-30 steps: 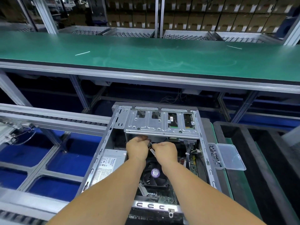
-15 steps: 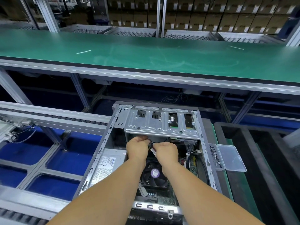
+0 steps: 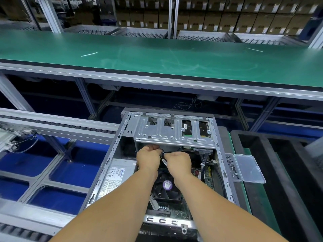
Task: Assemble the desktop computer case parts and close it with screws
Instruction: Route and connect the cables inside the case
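1. Forearms are extended side by side from the bottom edge of the frame into an open computer case, which is laid flat with its side panel off, between a roller conveyor on the left and a black foam tray on the right.
2. The left hand is curled into a loose fist just below the front lip of the drive cage, knuckles turned upward; its fingertips are closed on a thin black cable.
3. The right hand is held just beside it, wrist bent slightly inward, thumb and fingers pinched on the same cable, from which a small white tag hangs.
4. The two hands are set close together, almost touching, with the cable bridging the narrow gap.
5. The drive cage is seen as stamped, galvanised sheet steel, ribbed and pierced with rectangular cut-outs and round holes.
6. A square black cooling fan with a round purple hub label is partly covered by the wrists.
7. A grey metal power supply bearing a printed white label is seated at the case's left wall.
8. A clear plastic box, its hinged lid folded open, is placed touching the case's right side; small dark screws are scattered in its near half.
9. A smooth green-matted bench with an aluminium edge is stretched across the background.
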